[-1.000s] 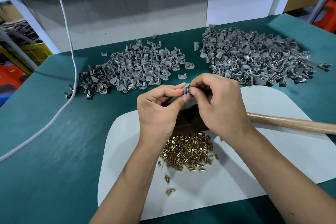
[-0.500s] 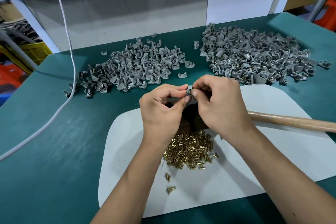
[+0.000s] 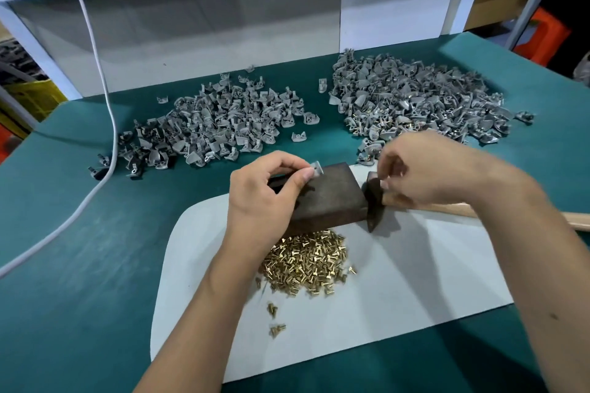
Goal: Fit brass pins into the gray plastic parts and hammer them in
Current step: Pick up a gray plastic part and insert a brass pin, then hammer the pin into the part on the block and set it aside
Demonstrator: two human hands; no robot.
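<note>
Hands parted: left hand (image 3: 261, 198) pinches gray part (image 3: 317, 167) over block (image 3: 332, 195); right hand (image 3: 424, 169) blurred, grip unclear.

Bare forearms, no sleeves/gloves, short nails

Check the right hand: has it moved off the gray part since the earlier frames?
Yes. The right hand has left the gray part, which the left hand pinches over the dark block, and gone rightward to the hammer.
</note>
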